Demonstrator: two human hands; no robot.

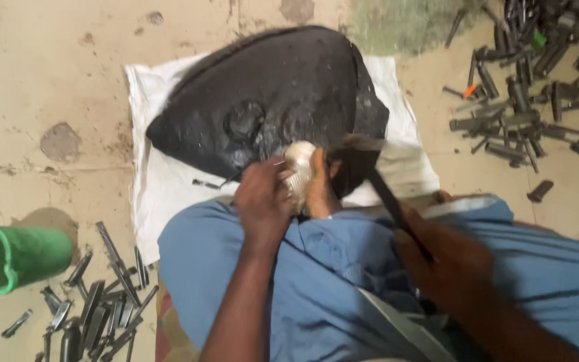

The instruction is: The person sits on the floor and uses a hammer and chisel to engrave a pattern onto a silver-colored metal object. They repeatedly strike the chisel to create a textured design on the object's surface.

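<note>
Nearest the camera, the person sat on the floor in blue clothes, knees spread, with both arms reaching forward. The right hand (447, 265) was clenched around the handle of a hammer (370, 167), whose dark head was blurred just beyond and to the left of that hand, close above the work. The left hand (263, 201) was closed around a small pale ribbed piece (299, 171), pinning it upright against the near edge of a black stone block (269, 100); the person's foot (319, 191) pressed against it from the right.

The piece looked whole, so the pounding seemed to be in its middle rather than finished, though the blur hid any dents or marks.

To the left of the left hand lay a heap of dark metal pieces (95, 308) and the rim of a green bucket (8, 261). Under the block, past both hands, spread a white cloth (162, 181). Farther off, beyond the right hand, a larger scatter of similar metal pieces (531, 94) covered the concrete floor (48, 80); which pile was finished could not be told.
</note>
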